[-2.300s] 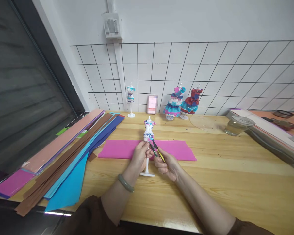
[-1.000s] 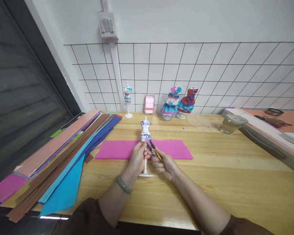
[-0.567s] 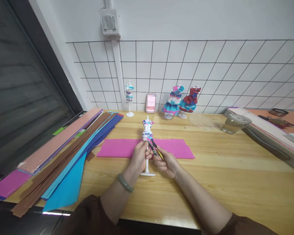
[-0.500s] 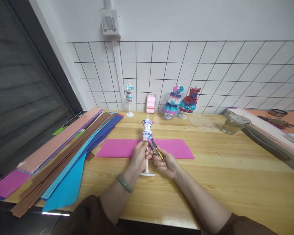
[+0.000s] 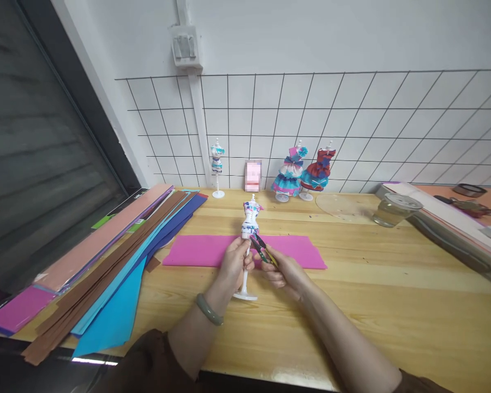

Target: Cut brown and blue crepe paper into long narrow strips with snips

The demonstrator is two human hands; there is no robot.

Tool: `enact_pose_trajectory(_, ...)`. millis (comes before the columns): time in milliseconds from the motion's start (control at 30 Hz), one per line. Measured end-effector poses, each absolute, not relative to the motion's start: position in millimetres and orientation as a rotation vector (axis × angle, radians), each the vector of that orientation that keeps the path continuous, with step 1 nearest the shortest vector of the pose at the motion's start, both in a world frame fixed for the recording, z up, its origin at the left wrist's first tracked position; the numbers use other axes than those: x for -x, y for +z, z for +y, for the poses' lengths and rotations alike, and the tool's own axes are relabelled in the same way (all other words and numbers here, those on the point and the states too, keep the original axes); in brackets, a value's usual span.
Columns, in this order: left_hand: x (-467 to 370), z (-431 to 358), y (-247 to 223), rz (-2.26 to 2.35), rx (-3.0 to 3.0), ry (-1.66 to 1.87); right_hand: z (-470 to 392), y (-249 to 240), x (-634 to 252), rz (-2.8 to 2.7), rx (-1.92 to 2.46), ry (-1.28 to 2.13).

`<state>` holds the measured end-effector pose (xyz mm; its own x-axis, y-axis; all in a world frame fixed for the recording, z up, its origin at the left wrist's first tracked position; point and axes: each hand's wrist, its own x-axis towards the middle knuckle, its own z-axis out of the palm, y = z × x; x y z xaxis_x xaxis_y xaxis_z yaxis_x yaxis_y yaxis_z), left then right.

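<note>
A small white dress form (image 5: 251, 219) with patches of purple, blue and pink paper round its bust and hips leans slightly in front of me. My left hand (image 5: 236, 261) is closed round the form just below its hips, at the top of the stand. My right hand (image 5: 285, 271) grips a pair of scissors (image 5: 265, 251) with yellow on the handle. Their blades are parted and point at the form's lower hem. Beneath and behind both hands lies a folded strip of magenta paper (image 5: 192, 251) on the wooden table (image 5: 376, 316).
At left, long sheets of brown paper (image 5: 106, 273), blue and peach paper are piled. Along the wall stand another dress form (image 5: 216, 164), a pink card (image 5: 252, 176) and two dressed forms, one in red (image 5: 323, 169). A lidded plastic cup (image 5: 395, 210) is at right.
The dress form has tilted, its top shifting a little to the right. The scissors have drawn slightly right and down with my right hand. My whole view has shifted slightly.
</note>
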<state>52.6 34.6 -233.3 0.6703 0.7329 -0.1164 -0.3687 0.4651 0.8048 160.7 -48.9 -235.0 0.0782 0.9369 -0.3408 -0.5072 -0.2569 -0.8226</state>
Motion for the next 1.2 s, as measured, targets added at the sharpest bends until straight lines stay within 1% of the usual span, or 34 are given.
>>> enact_pose_trajectory(67, -48, 38, -229, 0.474, -0.925, 0.66, -55, -225, -166, -0.759, 1.333, 1.263)
enact_pose_trajectory(167, -39, 43, -219, 0.434, -1.075, 0.559, -65, -204, -179, -1.177, 1.613, 0.78)
enact_pose_trajectory(233, -35, 45, -213, 0.426, -1.149, 0.517, -70, -191, -188, -1.394, 1.763, 0.553)
enact_pose_trajectory(367, -28, 49, -205, 0.422, -1.222, 0.459, -74, -174, -201, -1.703, 1.981, 0.252)
enact_pose_trajectory(567, -24, 51, -207, 0.444, -1.329, 0.366, -71, -172, -207, -2.053, 2.012, -0.123)
enact_pose_trajectory(667, -24, 51, -208, 0.48, -1.373, 0.332, -69, -175, -207, -2.12, 1.988, -0.196)
enact_pose_trajectory(1000, -26, 49, -207, 0.564, -1.575, 0.295, -60, -173, -217, -2.319, 1.891, -0.148)
enact_pose_trajectory(1200, -26, 45, -203, 0.563, -1.708, 0.241, -59, -170, -216, -2.355, 1.973, -0.15)
